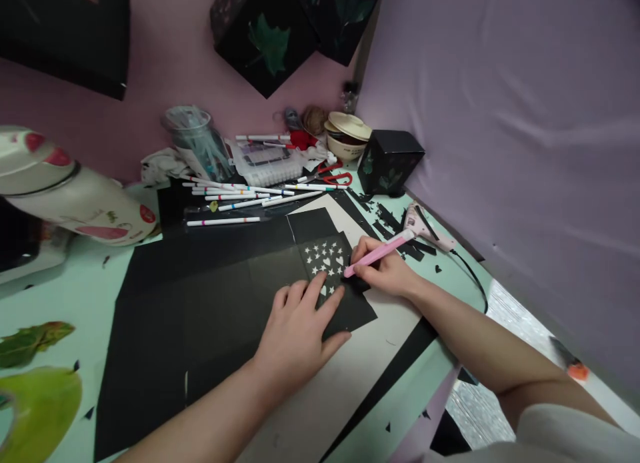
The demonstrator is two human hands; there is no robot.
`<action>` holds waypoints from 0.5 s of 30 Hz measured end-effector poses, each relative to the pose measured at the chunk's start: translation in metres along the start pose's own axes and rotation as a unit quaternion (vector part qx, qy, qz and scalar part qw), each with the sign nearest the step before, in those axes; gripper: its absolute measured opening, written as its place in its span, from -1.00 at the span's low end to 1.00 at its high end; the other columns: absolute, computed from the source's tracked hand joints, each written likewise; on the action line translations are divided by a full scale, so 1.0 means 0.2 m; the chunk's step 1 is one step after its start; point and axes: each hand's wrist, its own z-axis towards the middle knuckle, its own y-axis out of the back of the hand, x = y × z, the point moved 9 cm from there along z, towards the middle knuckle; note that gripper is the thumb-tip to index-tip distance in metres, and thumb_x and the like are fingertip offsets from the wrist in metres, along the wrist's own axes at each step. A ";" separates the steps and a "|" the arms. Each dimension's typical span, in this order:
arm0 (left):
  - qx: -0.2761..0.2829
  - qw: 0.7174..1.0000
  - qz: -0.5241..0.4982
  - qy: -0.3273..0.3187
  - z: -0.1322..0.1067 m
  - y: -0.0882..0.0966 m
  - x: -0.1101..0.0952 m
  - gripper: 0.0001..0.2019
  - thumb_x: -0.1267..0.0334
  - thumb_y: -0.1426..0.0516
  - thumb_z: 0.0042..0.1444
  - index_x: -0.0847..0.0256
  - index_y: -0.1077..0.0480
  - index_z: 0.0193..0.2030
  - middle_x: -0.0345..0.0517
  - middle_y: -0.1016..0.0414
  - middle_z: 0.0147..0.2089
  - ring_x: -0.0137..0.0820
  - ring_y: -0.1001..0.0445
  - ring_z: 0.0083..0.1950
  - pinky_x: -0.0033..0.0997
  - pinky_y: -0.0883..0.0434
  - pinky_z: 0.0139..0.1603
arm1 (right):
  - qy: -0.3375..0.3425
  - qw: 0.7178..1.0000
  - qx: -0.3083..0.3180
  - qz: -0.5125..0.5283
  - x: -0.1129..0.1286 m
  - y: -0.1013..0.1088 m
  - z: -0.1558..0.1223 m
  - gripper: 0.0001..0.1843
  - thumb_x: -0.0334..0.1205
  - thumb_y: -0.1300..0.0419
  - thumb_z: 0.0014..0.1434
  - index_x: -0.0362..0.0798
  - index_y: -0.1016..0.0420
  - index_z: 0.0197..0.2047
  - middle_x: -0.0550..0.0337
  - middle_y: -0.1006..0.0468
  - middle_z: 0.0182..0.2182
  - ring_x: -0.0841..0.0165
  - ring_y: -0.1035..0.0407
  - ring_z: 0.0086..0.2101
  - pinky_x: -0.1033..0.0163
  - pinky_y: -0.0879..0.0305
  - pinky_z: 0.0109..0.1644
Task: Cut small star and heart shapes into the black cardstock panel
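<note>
My right hand is closed round a pink craft knife, its tip down at the right edge of a small dark piece of card. White star and heart shapes show in that card. My left hand lies flat with fingers spread, its fingertips on the lower part of the shapes, pressing the card against a large black sheet. Fingers hide some of the lower shapes. Under the black sheet lies a pale board.
Several white pens lie at the back, near red-handled scissors and a clear plastic case. A pink glue gun and black scraps sit to the right. A white flask and green tape roll stand left.
</note>
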 end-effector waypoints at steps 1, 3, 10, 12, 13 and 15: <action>0.000 1.000 -0.004 -0.001 0.00 0.00 0.00 -0.43 -0.13 -0.08 0.18 0.03 -0.24 0.28 0.08 -0.16 0.33 0.00 -0.21 0.14 0.04 -0.19 0.08 | -0.002 1.000 0.001 -0.002 -0.01 0.00 -0.01 -0.90 -0.30 -0.20 0.06 0.00 -0.31 -0.42 0.21 -0.47 -0.46 0.34 -0.35 -0.44 0.24 -0.25 -0.39; 0.003 1.000 -0.010 0.000 0.00 -0.01 0.00 -0.43 -0.12 -0.08 0.19 0.03 -0.23 0.28 0.07 -0.15 0.35 0.01 -0.22 0.13 0.05 -0.20 0.07 | -0.009 1.000 0.006 -0.002 -0.03 -0.01 -0.01 -0.88 -0.27 -0.21 0.07 0.00 -0.31 -0.42 0.19 -0.48 -0.47 0.33 -0.36 -0.45 0.23 -0.25 -0.40; -0.001 0.999 -0.032 0.004 0.01 -0.01 0.02 -0.44 -0.08 -0.10 0.17 0.05 -0.25 0.27 0.08 -0.17 0.34 0.02 -0.24 0.12 0.07 -0.21 0.05 | 0.010 1.000 0.011 0.004 -0.03 -0.04 -0.02 -0.89 -0.31 -0.22 0.07 0.00 -0.33 -0.42 0.19 -0.49 -0.47 0.36 -0.35 -0.47 0.25 -0.24 -0.42; -0.004 0.999 -0.035 0.005 0.01 0.00 0.02 -0.45 -0.06 -0.11 0.17 0.05 -0.25 0.27 0.07 -0.18 0.34 0.01 -0.24 0.12 0.06 -0.22 0.05 | 0.012 1.000 0.011 0.006 -0.03 -0.04 -0.01 -0.89 -0.30 -0.22 0.08 -0.01 -0.33 -0.41 0.20 -0.48 -0.47 0.36 -0.34 -0.47 0.25 -0.24 -0.42; -0.003 0.999 -0.037 0.006 0.01 0.00 0.02 -0.46 -0.05 -0.11 0.18 0.05 -0.26 0.27 0.07 -0.18 0.34 0.00 -0.24 0.13 0.06 -0.21 0.05 | 0.014 1.000 0.012 0.007 -0.03 -0.04 -0.01 -0.89 -0.30 -0.22 0.09 -0.01 -0.34 -0.41 0.20 -0.48 -0.47 0.37 -0.34 -0.47 0.26 -0.24 -0.43; 0.003 0.999 -0.039 0.012 0.01 0.00 0.02 -0.48 -0.03 -0.10 0.19 0.03 -0.26 0.27 0.04 -0.18 0.34 -0.02 -0.24 0.14 0.05 -0.20 0.07 | 0.019 1.000 0.013 0.009 -0.03 -0.04 -0.01 -0.89 -0.30 -0.22 0.10 -0.02 -0.34 -0.41 0.19 -0.48 -0.47 0.37 -0.33 -0.48 0.26 -0.23 -0.44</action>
